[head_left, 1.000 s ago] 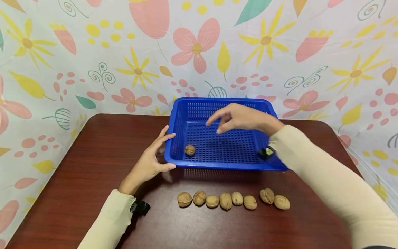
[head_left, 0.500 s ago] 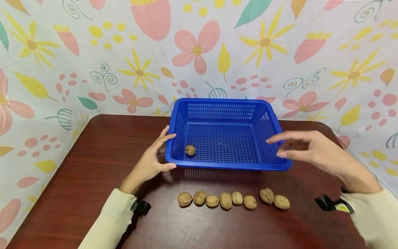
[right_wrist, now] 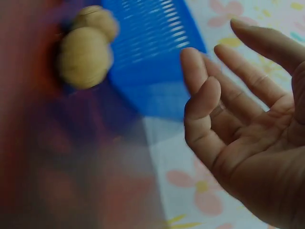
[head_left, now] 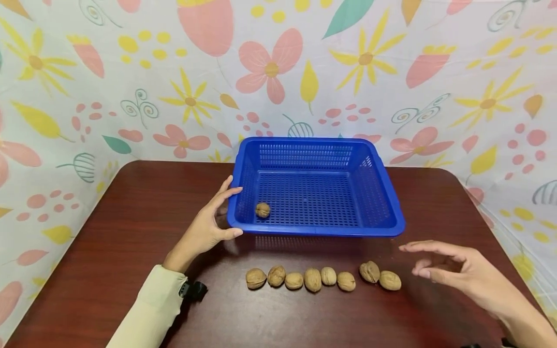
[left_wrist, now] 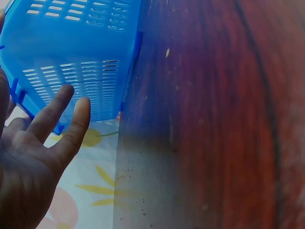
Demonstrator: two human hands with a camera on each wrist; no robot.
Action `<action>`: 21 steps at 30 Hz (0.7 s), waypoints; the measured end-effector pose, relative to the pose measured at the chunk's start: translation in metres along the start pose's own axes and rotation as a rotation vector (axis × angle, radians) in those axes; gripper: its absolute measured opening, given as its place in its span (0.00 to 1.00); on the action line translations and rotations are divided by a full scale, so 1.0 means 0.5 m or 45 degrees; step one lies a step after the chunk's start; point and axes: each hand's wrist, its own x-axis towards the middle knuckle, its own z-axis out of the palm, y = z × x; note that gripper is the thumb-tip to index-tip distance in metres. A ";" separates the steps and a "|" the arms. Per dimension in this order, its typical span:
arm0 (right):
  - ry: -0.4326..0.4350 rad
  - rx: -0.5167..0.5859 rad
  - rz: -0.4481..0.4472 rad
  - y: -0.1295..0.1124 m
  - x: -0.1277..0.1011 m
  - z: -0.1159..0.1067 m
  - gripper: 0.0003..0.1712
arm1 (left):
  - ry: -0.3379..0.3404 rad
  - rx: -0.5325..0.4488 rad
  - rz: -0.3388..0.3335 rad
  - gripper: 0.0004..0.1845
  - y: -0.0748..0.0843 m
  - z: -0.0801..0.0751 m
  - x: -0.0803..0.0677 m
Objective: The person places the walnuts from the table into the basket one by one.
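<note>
A blue plastic basket (head_left: 316, 229) with slotted walls stands toward the back of the table, one walnut (head_left: 262, 210) inside at its front left. My left hand (head_left: 208, 225) holds the basket's front left corner, thumb on the front rim and fingers over the left rim. Two of its fingers (left_wrist: 76, 119) extend along the outer wall in the left wrist view. My right hand (head_left: 463, 273) hovers to the right of a row of several walnuts (head_left: 312, 280), fingers loosely bent with nothing between them. The rightmost walnut (head_left: 390, 280) lies nearest to it.
The dark reddish wooden table (head_left: 143, 208) has rounded back corners. Behind it hangs a floral-patterned white cloth (head_left: 357, 96), close to the basket's back rim. The walnut row runs along in front of the basket.
My right hand has moved from over the basket, rightward and toward me, to beside the row's right end. The left hand stays on the basket, and the walnuts have not moved.
</note>
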 end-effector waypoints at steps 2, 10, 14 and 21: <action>-0.023 0.053 0.074 0.018 -0.010 0.007 0.26 | 0.002 -0.006 -0.003 0.47 0.001 0.000 -0.001; -0.067 0.214 0.224 0.054 -0.003 0.033 0.25 | 0.008 -0.029 0.008 0.47 0.000 -0.001 -0.002; -0.087 0.280 0.267 0.067 -0.001 0.042 0.25 | 0.003 -0.021 0.005 0.47 -0.001 0.000 -0.001; -0.168 0.396 0.309 0.081 0.002 0.061 0.25 | 0.005 -0.030 -0.011 0.47 0.001 0.001 0.000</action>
